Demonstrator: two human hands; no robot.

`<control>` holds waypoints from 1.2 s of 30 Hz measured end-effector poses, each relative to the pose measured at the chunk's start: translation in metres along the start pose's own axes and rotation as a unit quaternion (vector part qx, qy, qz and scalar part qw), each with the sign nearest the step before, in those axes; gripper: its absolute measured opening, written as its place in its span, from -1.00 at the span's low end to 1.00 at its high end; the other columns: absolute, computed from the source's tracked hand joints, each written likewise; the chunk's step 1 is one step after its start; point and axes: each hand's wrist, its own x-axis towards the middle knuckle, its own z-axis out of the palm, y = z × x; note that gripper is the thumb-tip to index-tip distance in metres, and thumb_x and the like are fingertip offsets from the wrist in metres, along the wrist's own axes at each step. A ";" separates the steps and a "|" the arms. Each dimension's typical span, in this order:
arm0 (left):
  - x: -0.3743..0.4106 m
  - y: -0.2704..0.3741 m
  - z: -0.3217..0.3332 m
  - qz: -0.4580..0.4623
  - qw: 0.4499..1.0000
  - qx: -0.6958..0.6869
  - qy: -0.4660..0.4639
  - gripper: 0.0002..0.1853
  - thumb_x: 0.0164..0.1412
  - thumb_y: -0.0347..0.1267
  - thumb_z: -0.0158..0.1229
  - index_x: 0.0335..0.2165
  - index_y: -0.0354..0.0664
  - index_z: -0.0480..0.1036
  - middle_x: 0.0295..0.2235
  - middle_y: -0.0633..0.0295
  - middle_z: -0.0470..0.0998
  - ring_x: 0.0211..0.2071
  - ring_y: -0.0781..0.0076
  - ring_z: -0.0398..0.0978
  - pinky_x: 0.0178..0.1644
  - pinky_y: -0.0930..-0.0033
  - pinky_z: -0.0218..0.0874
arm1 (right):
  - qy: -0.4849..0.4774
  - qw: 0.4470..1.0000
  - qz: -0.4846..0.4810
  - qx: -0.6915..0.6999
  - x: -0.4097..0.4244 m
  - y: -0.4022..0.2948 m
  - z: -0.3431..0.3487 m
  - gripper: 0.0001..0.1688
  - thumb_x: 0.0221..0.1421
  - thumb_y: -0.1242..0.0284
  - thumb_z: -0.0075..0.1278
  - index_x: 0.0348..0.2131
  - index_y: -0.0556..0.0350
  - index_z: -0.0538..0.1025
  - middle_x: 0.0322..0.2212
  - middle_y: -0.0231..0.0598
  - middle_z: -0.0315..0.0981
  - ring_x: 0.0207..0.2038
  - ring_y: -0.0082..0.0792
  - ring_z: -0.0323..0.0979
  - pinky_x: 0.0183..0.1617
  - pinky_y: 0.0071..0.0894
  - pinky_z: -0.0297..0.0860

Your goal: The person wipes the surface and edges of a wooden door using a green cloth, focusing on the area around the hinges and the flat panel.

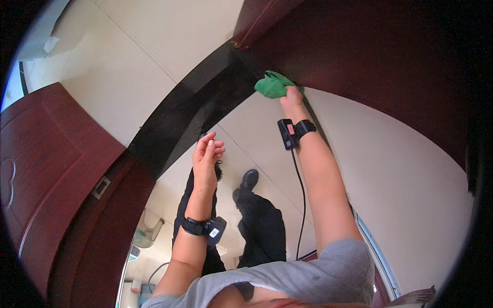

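My right hand (292, 96) grips a green cloth (272, 86), whose folds spread out past the fingers. The cloth lies against the lower edge of a dark red wooden door frame (327, 46), near its corner with the black threshold strip (215, 84). Held up over the floor, my left hand (209, 148) has its fingers loosely curled and nothing in it. Each forearm wears a black strap with a small box; a cable hangs from the right one.
A dark red door panel (42, 154) stands at the left, beside a jamb with a metal strike plate (101, 188). Pale floor tiles (127, 57) lie beyond the threshold. My black shoe (250, 179) rests on tiles on the near side. A white wall (400, 184) rises at the right.
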 end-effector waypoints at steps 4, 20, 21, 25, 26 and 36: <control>0.015 0.028 -0.003 -0.013 1.000 -0.012 -0.001 -0.73 0.22 -0.37 -0.12 -0.11 -0.22 0.30 -0.40 0.31 0.45 -0.41 0.64 0.38 -0.30 0.60 0.22 | -0.010 0.999 -0.032 -0.015 -0.017 -0.006 0.028 -0.57 -0.17 0.77 -0.18 -0.19 0.30 0.32 -0.17 -0.13 0.30 -0.15 -0.22 0.33 -0.07 -0.29 0.31; 0.088 0.153 0.015 -0.015 0.999 -0.019 -0.036 -0.70 0.21 -0.33 -0.09 -0.11 -0.22 0.29 -0.41 0.30 0.46 -0.42 0.63 0.40 -0.31 0.59 0.25 | -0.115 0.987 -0.101 -0.039 -0.098 -0.072 0.135 -0.51 -0.14 0.75 -0.11 -0.12 0.18 0.32 -0.13 -0.28 0.30 -0.10 -0.35 0.28 0.02 -0.37 0.22; 0.093 0.155 0.019 -0.019 0.998 -0.021 -0.048 -0.70 0.21 -0.32 -0.09 -0.11 -0.22 0.29 -0.40 0.30 0.46 -0.42 0.63 0.40 -0.31 0.58 0.25 | -0.125 0.985 -0.110 -0.044 -0.100 -0.077 0.141 -0.51 -0.13 0.75 -0.11 -0.12 0.17 0.32 -0.13 -0.29 0.30 -0.10 -0.35 0.28 0.01 -0.38 0.22; 0.119 0.169 0.033 -0.027 0.995 -0.035 -0.092 -0.70 0.22 -0.32 -0.09 -0.10 -0.22 0.28 -0.41 0.32 0.45 -0.43 0.63 0.39 -0.31 0.59 0.25 | -0.159 0.981 -0.102 -0.042 -0.108 -0.087 0.169 -0.60 -0.03 0.67 -0.13 -0.12 0.10 0.31 -0.14 -0.34 0.28 -0.09 -0.40 0.24 0.06 -0.33 0.17; 0.127 0.175 0.039 -0.024 0.993 -0.034 -0.107 -0.70 0.22 -0.32 -0.10 -0.10 -0.22 0.28 -0.41 0.32 0.45 -0.43 0.63 0.39 -0.32 0.59 0.24 | -0.169 0.980 -0.096 -0.036 -0.112 -0.091 0.176 -0.61 -0.02 0.66 -0.12 -0.13 0.09 0.32 -0.15 -0.35 0.29 -0.10 -0.41 0.25 0.05 -0.33 0.17; 0.164 0.240 0.085 -0.030 0.969 -0.039 -0.244 -0.62 0.23 -0.17 -0.13 -0.09 -0.15 0.31 -0.26 0.32 0.43 -0.24 0.60 0.34 -0.18 0.52 0.16 | -0.414 0.900 0.121 0.063 -0.155 -0.136 0.213 -0.30 -0.06 0.18 0.02 0.00 0.18 0.25 -0.11 0.01 0.32 -0.14 -0.18 0.39 -0.07 -0.16 0.37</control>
